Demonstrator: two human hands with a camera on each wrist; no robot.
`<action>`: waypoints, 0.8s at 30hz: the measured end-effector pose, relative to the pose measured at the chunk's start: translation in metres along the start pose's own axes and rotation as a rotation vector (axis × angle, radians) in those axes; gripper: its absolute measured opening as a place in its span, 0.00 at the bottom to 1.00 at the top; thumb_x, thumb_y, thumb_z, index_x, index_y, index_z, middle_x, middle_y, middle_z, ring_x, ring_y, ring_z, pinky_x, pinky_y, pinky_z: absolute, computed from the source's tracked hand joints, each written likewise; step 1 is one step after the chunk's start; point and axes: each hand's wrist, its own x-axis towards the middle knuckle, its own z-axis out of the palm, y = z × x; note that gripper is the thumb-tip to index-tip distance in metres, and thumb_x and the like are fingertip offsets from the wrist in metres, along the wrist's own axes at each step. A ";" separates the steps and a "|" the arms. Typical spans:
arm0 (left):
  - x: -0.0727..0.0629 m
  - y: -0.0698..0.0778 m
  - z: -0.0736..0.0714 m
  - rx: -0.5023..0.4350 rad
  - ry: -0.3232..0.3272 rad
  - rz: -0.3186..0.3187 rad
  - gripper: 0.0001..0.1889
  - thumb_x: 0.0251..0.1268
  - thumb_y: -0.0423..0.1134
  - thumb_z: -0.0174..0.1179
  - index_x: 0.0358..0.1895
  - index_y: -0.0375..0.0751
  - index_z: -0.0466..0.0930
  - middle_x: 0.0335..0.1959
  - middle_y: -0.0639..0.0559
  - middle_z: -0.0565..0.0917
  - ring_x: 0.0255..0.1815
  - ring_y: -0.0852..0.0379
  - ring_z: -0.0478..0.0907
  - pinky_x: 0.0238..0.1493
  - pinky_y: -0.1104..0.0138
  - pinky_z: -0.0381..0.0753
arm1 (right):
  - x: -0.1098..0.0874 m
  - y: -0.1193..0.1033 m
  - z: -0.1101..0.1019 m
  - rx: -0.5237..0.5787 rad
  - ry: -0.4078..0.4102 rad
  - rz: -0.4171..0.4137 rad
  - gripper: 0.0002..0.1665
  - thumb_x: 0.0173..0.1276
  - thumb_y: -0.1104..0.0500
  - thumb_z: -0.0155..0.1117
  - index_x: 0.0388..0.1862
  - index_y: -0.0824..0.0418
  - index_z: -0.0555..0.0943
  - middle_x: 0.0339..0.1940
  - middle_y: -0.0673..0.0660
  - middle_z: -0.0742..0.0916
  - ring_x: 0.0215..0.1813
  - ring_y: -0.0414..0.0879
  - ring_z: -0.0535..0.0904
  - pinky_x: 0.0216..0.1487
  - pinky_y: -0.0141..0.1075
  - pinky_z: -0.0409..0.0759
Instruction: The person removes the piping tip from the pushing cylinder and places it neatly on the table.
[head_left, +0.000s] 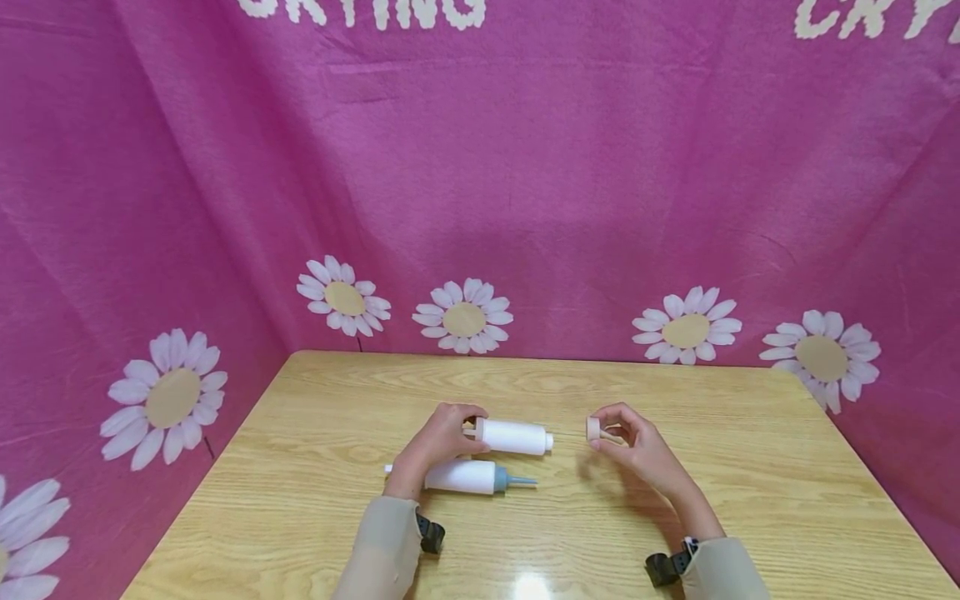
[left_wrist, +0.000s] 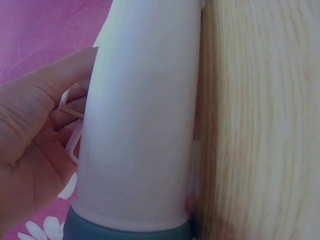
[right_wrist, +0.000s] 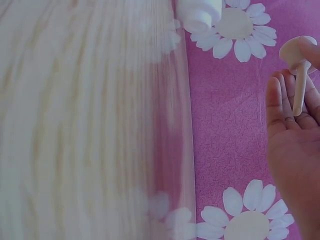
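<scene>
My left hand (head_left: 442, 433) grips the left end of a white bottle (head_left: 516, 437), where a beige fitting (head_left: 479, 430) shows between finger and thumb. The bottle lies sideways, its bare white neck (head_left: 549, 442) pointing right. Apart from it, my right hand (head_left: 637, 446) pinches a beige nozzle cap (right_wrist: 292, 52); its thin spout (right_wrist: 300, 92) points back toward the palm. Under the left forearm lies a second white bottle (head_left: 459, 477) with a teal nozzle cap (head_left: 502, 479). This bottle (left_wrist: 140, 115) fills the left wrist view and hides part of the left hand.
The wooden table (head_left: 585, 533) reaches back to a pink cloth (head_left: 570, 208) printed with white daisies. More cloth hangs at the left side. Small black cameras (head_left: 431, 533) are strapped to both wrists.
</scene>
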 end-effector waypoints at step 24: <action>0.001 -0.011 0.005 -0.016 -0.025 -0.075 0.23 0.57 0.36 0.71 0.57 0.36 0.79 0.55 0.42 0.84 0.57 0.46 0.80 0.57 0.55 0.81 | -0.001 0.001 0.000 -0.033 -0.014 0.004 0.19 0.66 0.62 0.67 0.53 0.65 0.75 0.43 0.43 0.81 0.48 0.32 0.78 0.54 0.22 0.75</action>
